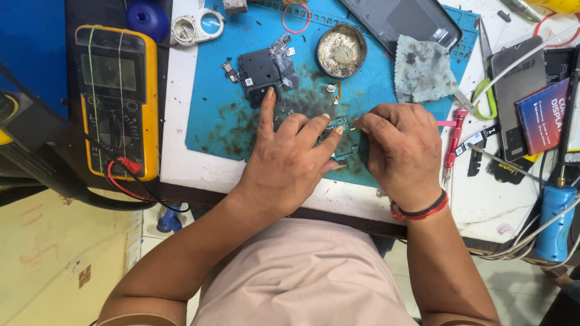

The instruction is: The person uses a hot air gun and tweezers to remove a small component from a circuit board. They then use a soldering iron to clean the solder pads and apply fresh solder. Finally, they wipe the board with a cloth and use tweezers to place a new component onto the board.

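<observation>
Pinning a small dark circuit board (339, 140) flat on the blue work mat (211, 121), both hands on it. Left hand (290, 160) presses the board with thumb and middle finger, index finger stretched up toward 12 o'clock, touching a black phone cover plate (261, 71). Right hand (402, 151) is curled closed, fingertips pinched at the board's right end; whether a tool sits in that pinch I cannot tell.

Step in hand looks like fine work on the board, detaching or seating a small part. Judgement: what follows calls for steady hold-down from the left and a light, precise pull or push from the right; parts are tiny.

Board is dark, narrow, mostly hidden under the fingers, lying at the mat's lower middle, on a patch smeared with black grime.

Outward: round metal tin (341, 50) at 12 o'clock, grey dirty cloth (423, 67) at 1, red screwdriver (454, 142) at 3 just off the mat, yellow multimeter (118, 99) at 9 on the bench (181, 169), blue-handled tool (553, 220) at 4.
</observation>
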